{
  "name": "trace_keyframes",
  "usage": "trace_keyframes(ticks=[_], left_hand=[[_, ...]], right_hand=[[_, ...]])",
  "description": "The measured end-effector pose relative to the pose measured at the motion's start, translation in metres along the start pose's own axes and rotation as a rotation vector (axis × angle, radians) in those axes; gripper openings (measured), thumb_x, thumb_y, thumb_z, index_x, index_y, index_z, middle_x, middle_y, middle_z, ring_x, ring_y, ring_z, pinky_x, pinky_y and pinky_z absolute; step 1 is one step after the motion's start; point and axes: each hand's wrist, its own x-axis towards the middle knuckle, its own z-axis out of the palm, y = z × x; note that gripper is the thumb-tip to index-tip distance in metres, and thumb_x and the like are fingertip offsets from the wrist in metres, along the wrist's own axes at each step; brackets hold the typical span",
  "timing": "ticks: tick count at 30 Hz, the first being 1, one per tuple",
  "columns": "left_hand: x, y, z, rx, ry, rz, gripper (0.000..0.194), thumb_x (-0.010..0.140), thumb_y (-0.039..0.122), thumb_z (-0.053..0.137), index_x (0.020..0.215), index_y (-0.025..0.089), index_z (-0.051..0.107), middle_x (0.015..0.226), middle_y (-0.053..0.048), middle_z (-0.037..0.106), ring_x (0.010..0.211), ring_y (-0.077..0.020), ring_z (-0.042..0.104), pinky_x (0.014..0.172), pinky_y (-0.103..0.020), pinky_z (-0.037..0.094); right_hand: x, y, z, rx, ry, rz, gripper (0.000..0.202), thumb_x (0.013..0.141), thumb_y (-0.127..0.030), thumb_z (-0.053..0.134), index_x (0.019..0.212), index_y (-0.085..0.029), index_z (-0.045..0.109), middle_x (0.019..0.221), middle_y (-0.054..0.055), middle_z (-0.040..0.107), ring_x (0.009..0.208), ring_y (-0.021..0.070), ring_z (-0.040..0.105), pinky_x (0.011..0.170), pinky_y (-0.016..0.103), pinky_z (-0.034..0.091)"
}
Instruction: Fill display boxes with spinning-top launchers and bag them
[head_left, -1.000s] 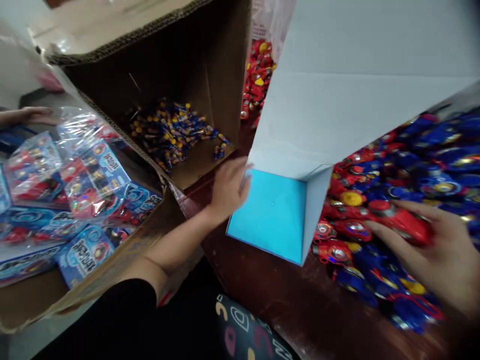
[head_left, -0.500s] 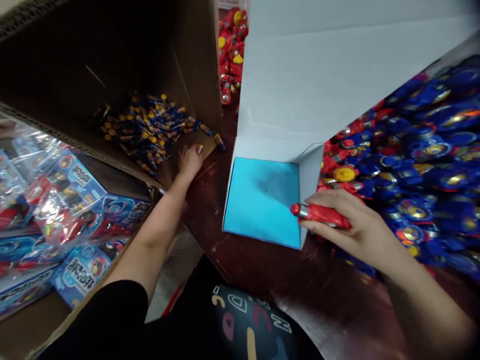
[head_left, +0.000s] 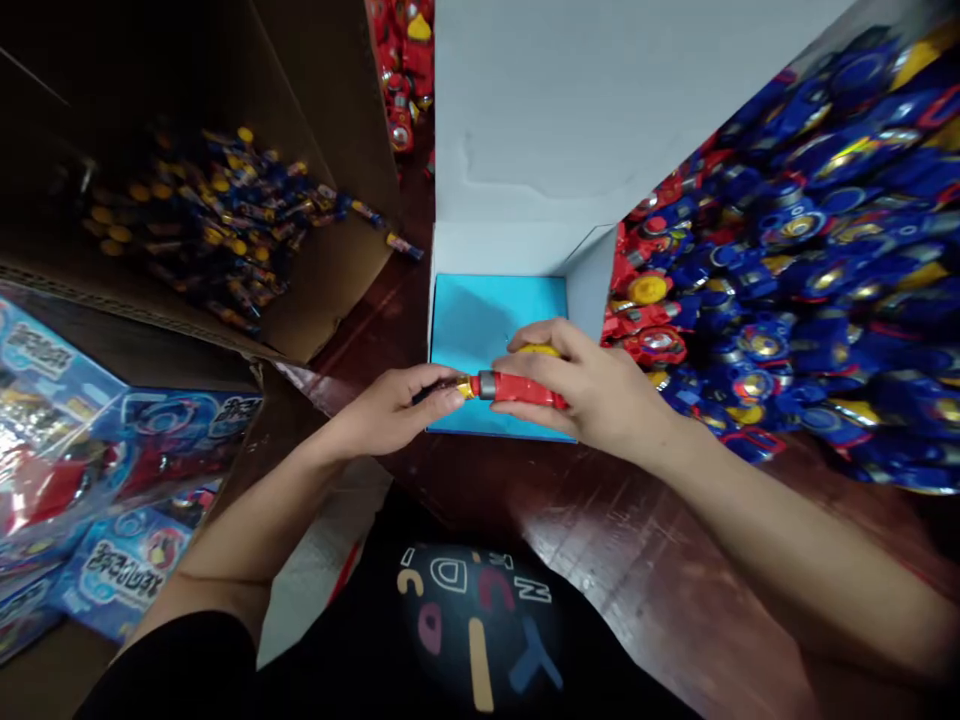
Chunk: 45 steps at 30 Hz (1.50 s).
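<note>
My right hand (head_left: pixel 600 400) is closed around a red plastic toy (head_left: pixel 525 390) with a grey collar and a yellow part on top. My left hand (head_left: pixel 390 410) pinches a small tube (head_left: pixel 466 387), mostly covered by the fingers; a gold-yellow end shows. That end meets the red tip of the toy, though I cannot tell whether they are joined. Both hands are over the front part of an open white box (head_left: pixel 495 245) with a bright blue bottom (head_left: pixel 472 320).
To the left, a cardboard carton (head_left: pixel 352 270) lies open with a heap of small yellow-capped tubes (head_left: pixel 232 215). Packaged toys (head_left: pixel 120 560) fill another box at lower left. Blue toys (head_left: pixel 795 340) and red toys (head_left: pixel 637 320) are piled on the right, more red ones (head_left: pixel 405 70) behind.
My left hand has come out of the carton with a small tube, moving right. My right hand has brought the red toy left to meet it. The view has shifted.
</note>
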Motion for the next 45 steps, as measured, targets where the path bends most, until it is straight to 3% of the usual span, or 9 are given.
trace_keyframes(ticks=[6,14,18,22,29,36,39,42,45], left_hand=[[0.004,0.003,0.002,0.329,0.034,0.244,0.025,0.114,0.035,0.057,0.122,0.017,0.073,0.106,-0.006,0.074,0.096,-0.0179,0.070,0.087,-0.029,0.055],[0.009,-0.040,0.018,0.871,0.351,0.787,0.029,0.118,0.036,0.053,0.136,0.014,0.061,0.100,-0.007,0.074,0.084,-0.0195,0.071,0.079,-0.032,0.058],[0.006,-0.047,0.026,0.952,0.530,0.711,0.063,0.109,0.057,0.069,0.154,0.016,0.055,0.145,-0.020,0.069,0.140,-0.0336,0.066,0.115,-0.048,0.055],[0.011,-0.056,0.070,1.109,0.269,0.591,0.057,0.112,0.053,0.062,0.155,0.016,0.062,0.170,-0.015,0.052,0.162,-0.0371,0.043,0.137,-0.061,0.031],[0.029,-0.073,0.115,1.159,0.178,0.488,0.042,0.116,0.027,0.052,0.155,0.024,0.065,0.173,-0.006,0.049,0.157,-0.0410,0.047,0.126,-0.081,0.037],[0.032,-0.072,0.124,1.143,0.187,0.448,0.041,0.116,0.025,0.052,0.154,0.025,0.066,0.171,-0.004,0.052,0.158,-0.0423,0.045,0.122,-0.080,0.042],[0.028,-0.055,0.108,0.973,0.220,0.557,0.030,0.116,0.032,0.057,0.139,0.023,0.073,0.156,-0.006,0.066,0.145,-0.0361,0.061,0.119,-0.066,0.051],[0.027,-0.044,0.052,0.806,0.459,0.584,0.027,0.115,0.039,0.059,0.138,0.028,0.070,0.127,-0.005,0.078,0.111,-0.0235,0.075,0.100,-0.045,0.061],[0.044,-0.066,-0.021,0.830,0.808,0.282,0.044,0.117,0.038,0.050,0.159,0.027,0.057,0.116,-0.013,0.072,0.114,-0.0363,0.071,0.102,-0.063,0.058]], right_hand=[[-0.005,-0.007,0.007,-0.018,-0.034,-0.014,0.039,0.111,-0.058,0.054,0.128,-0.028,0.074,0.127,0.011,0.070,0.090,0.0195,0.073,0.062,0.031,0.055],[0.006,-0.007,0.000,0.567,-0.299,0.320,0.046,0.095,-0.069,0.074,0.107,-0.025,0.073,0.094,0.001,0.074,0.078,0.0162,0.070,0.066,0.030,0.055],[0.034,0.014,-0.017,0.152,-0.162,0.240,0.052,0.100,-0.071,0.065,0.120,-0.024,0.075,0.114,0.011,0.075,0.090,0.0244,0.074,0.070,0.035,0.057],[0.082,0.034,-0.021,-0.485,-0.177,0.268,0.044,0.105,-0.055,0.062,0.127,-0.019,0.075,0.132,0.020,0.071,0.087,0.0313,0.075,0.063,0.035,0.053],[0.147,0.014,-0.003,-0.621,-0.433,0.017,0.025,0.098,-0.019,0.058,0.110,-0.020,0.080,0.112,0.014,0.075,0.088,0.0298,0.079,0.074,0.042,0.062],[0.174,-0.001,-0.012,-0.486,-0.465,0.168,0.054,0.106,-0.016,0.052,0.160,-0.015,0.053,0.150,0.022,0.063,0.123,0.0492,0.073,0.092,0.060,0.066],[0.171,-0.003,-0.017,-0.427,-0.459,0.214,0.048,0.109,-0.012,0.044,0.154,-0.015,0.058,0.150,0.021,0.064,0.125,0.0451,0.074,0.098,0.057,0.066],[0.148,0.009,-0.037,-0.367,-0.403,0.267,0.054,0.107,-0.027,0.064,0.159,-0.018,0.052,0.154,0.017,0.061,0.126,0.0442,0.073,0.103,0.059,0.064],[0.085,0.035,-0.061,-0.368,-0.295,0.354,0.067,0.098,-0.045,0.079,0.152,-0.018,0.053,0.147,0.015,0.064,0.119,0.0391,0.075,0.101,0.056,0.065]])
